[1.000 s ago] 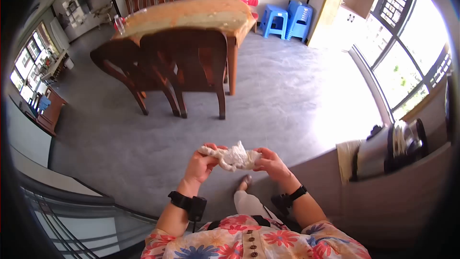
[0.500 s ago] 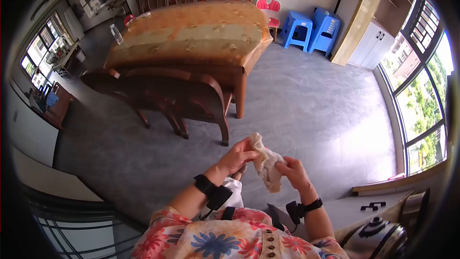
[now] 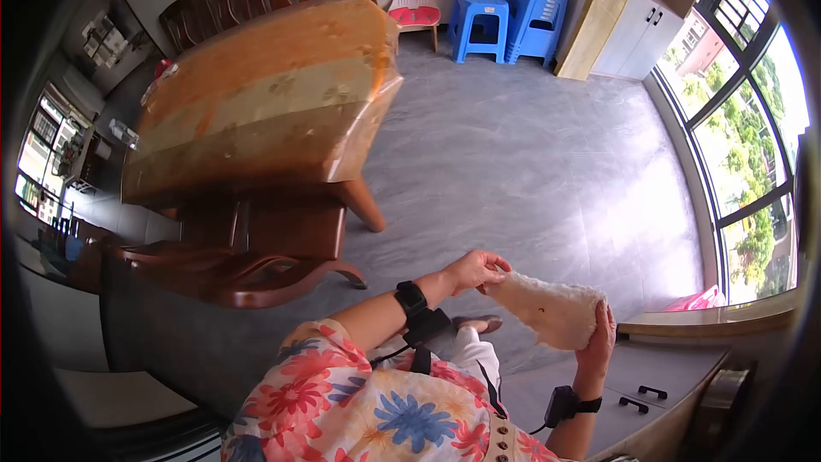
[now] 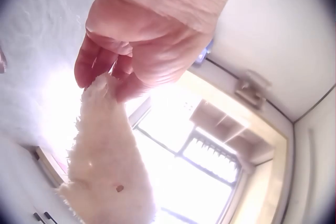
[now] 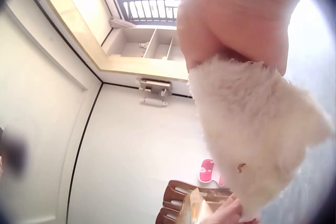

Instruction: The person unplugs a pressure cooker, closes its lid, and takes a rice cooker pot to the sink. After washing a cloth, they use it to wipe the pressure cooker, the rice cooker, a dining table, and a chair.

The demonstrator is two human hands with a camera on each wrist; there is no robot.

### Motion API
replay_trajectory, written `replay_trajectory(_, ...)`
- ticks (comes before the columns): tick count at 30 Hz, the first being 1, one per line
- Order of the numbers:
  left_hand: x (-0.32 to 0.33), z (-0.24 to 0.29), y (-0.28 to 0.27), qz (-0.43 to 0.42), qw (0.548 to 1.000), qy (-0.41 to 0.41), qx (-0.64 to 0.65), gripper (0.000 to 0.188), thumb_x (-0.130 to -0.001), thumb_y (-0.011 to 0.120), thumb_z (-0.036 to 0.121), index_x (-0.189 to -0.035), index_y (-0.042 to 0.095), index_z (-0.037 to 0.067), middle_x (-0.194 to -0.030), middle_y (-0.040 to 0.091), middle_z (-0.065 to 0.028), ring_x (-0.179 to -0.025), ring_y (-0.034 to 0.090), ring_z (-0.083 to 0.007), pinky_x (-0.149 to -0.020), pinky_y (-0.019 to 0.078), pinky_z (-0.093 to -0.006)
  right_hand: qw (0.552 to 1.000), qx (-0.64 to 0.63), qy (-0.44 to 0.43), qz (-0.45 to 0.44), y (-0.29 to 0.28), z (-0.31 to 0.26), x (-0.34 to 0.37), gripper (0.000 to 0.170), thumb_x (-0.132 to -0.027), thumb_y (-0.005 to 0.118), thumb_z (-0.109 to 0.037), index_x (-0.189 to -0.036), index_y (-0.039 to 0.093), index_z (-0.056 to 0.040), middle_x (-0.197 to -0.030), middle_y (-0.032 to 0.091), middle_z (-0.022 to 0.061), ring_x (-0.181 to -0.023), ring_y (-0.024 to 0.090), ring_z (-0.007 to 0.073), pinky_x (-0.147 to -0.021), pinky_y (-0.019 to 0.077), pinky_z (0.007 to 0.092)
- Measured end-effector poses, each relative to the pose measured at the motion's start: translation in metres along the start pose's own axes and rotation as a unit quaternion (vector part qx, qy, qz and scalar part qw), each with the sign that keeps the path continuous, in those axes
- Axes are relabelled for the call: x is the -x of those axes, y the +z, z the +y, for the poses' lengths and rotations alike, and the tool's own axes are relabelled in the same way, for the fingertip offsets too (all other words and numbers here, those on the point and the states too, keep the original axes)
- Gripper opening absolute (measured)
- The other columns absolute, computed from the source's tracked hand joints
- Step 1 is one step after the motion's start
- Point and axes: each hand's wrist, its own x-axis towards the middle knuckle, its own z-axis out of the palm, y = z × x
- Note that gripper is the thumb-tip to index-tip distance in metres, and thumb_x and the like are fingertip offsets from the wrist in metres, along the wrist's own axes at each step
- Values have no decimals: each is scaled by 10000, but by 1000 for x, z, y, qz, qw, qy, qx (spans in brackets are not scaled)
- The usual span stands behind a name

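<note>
A cream-white fluffy piece with a small brown spot is stretched between the two hands. The left hand pinches its narrow end; in the left wrist view the fingers of the left hand close on the tip of the piece. At the wide end, the right hand grips the edge. The right wrist view shows the right hand above the furry piece, its fingertips hidden behind it.
A table with a patterned cover stands at left, wooden chairs beside it. Blue stools and a pink-and-white chair stand at the back. Grey cabinets with black handles and a window are at right.
The piece was bunched up and hung crumpled between the hands; now it is spread out flat. The hands have moved apart and to the right in the view, which has turned.
</note>
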Motion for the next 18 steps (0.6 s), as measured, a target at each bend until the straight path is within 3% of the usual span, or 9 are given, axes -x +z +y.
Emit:
replay_trajectory(3,-69,13,28,3,997,-3,-72,274,-798,593,122,-1066,571,72,-861,599,10,-761,535,-72,-620,437,-245,999,-48,-6,-15,-39,-23,-41,212,-904,502,-179,-1027,566,-19,-948,622,84,-804,612,162,-701,519,290)
replay_trajectory(8,-164,18,66,1,979,11,-201,292,-805,586,190,-1072,568,74,-844,577,22,-764,513,-69,-628,426,-243,996,-81,-5,35,-84,-21,-77,254,-907,494,-167,-1100,529,-5,-984,606,77,-882,594,153,-750,500,281)
replay_trajectory(10,-166,43,84,-110,982,-57,-144,291,-837,558,233,-1084,563,79,-884,578,24,-801,512,-75,-665,435,-260,996,-69,-3,62,-63,-30,-73,266,-912,486,-166,-1118,520,0,-937,598,55,-844,582,126,-741,482,263)
replay_trajectory(12,-199,56,121,-160,979,-78,-100,316,-876,523,321,-1105,555,105,-973,587,17,-860,532,-105,-730,442,-293,998,-13,27,56,-80,-50,-89,274,-916,481,-170,-1124,513,5,-901,583,32,-795,561,97,-692,471,249)
replay_trajectory(13,-219,60,156,-177,975,-104,-84,327,-891,500,352,-1112,552,117,-1003,591,11,-884,545,-118,-749,446,-302,998,-6,23,61,-100,-61,-101,291,-916,488,-181,-1135,504,9,-876,564,10,-756,537,72,-640,455,230)
replay_trajectory(15,-263,37,233,-172,975,-142,-13,385,-929,383,380,-1132,535,91,-1040,593,-34,-937,562,-163,-794,456,-345,999,-8,44,-20,-177,-81,-121,325,-904,516,-216,-1157,494,-13,-898,569,9,-756,547,66,-622,467,216)
replay_trajectory(17,-307,-17,310,-256,937,-206,120,464,-948,229,334,-1155,493,13,-1049,582,-133,-918,586,-239,-812,475,-412,995,-22,30,-95,-287,-93,-115,373,-897,522,-235,-1204,467,-29,-912,580,20,-760,575,80,-561,495,215)
replay_trajectory(18,-325,-44,359,-175,943,-229,164,481,-942,232,356,-1179,470,12,-1059,577,-158,-903,596,-267,-786,492,-410,991,-18,20,-133,-349,-97,-111,432,-902,520,-232,-1272,410,-40,-951,579,41,-811,567,84,-618,504,230)
